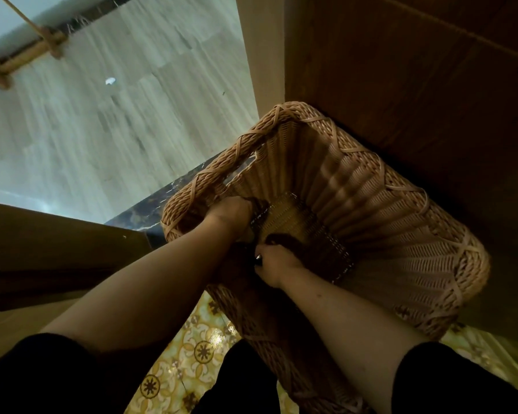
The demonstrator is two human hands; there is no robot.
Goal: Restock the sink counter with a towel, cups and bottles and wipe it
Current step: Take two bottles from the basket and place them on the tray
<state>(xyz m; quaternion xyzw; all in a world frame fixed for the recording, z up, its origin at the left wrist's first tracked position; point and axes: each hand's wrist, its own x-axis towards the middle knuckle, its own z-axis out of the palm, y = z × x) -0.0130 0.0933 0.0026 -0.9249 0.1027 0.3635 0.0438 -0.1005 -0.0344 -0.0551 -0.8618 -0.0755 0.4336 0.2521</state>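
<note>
**Both hands deep in wicker basket**

Tall wicker basket [371,204] stands on patterned floor tiles [192,369], tucked under dark wooden cabinet [416,70]. Left hand [232,215] and right hand [274,264] reach down to its bottom, close together. Left fingers curl around something dark at the basket floor; right fingers pinch the same dark item [277,240], maybe cloth, too dim to tell. Black sleeves [42,375] pushed up both forearms. Pale wood-look floor [102,115] beyond. Small white scrap [110,81] lies on it.
</note>
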